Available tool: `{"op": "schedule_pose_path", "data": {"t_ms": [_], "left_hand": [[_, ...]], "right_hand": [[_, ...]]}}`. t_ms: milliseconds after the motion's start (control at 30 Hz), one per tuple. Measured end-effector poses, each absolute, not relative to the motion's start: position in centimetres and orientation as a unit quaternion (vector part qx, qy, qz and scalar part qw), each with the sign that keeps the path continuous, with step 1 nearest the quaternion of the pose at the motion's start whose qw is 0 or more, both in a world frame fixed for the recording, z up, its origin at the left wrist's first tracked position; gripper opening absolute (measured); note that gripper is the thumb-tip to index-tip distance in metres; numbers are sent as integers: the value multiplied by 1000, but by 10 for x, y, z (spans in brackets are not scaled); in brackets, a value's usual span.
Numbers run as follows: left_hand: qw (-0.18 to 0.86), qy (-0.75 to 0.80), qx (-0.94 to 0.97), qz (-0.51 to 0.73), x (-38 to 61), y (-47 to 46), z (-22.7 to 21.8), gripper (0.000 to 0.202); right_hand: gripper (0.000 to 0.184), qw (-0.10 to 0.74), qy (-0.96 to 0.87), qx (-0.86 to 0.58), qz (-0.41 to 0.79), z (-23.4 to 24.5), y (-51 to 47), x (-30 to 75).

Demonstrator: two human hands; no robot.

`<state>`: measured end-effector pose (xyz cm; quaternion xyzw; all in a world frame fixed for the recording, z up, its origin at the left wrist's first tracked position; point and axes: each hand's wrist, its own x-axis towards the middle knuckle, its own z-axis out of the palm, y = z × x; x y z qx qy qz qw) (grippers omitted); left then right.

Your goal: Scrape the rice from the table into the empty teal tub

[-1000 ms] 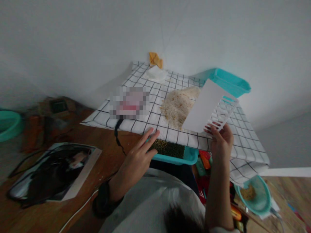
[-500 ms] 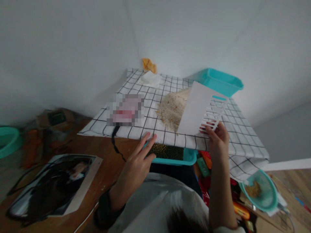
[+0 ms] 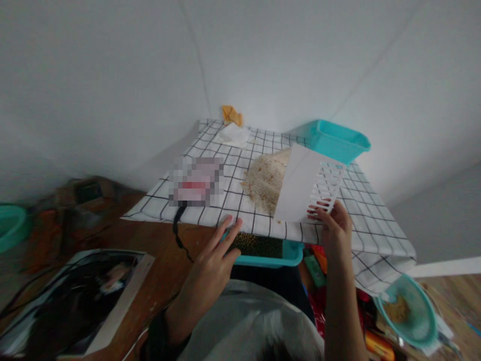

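In my right hand (image 3: 335, 220) is a flat white slotted board (image 3: 298, 185), gripped by its slotted side with the fingers through or behind the slots. The board leans over the right part of a pale heap of grains (image 3: 265, 180) and hides some of it. My left hand (image 3: 212, 260) holds nothing; its fingers are apart and the tips rest at the near edge of the checked cloth (image 3: 229, 208). Just below that edge, a teal tray (image 3: 289, 255) with dark green and yellowish grains sits above my lap, partly under the cloth.
Back right on the cloth stands a teal bin (image 3: 334, 138). A crumpled white tissue (image 3: 233, 134) and a yellow cloth (image 3: 232, 115) lie at the back. A blurred-out object with a black strap is on the left. Below right is a teal basket (image 3: 421, 321) with tan material inside.
The view has tilted up a little, so everything sits lower in the picture. My right hand keeps its grip on the slotted board, and my left hand stays at the cloth edge.
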<state>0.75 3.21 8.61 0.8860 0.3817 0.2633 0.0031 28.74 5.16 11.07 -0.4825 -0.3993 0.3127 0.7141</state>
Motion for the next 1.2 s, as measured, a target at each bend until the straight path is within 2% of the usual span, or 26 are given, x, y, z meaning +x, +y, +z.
{"op": "schedule_pose_path", "data": {"t_ms": [500, 1200], "left_hand": [[-13, 385, 886, 259, 8, 33, 85, 26], [-6, 389, 887, 247, 8, 31, 88, 26]], "right_hand": [[15, 797, -318, -470, 207, 109, 53, 286], [14, 773, -340, -486, 227, 111, 51, 284]]}}
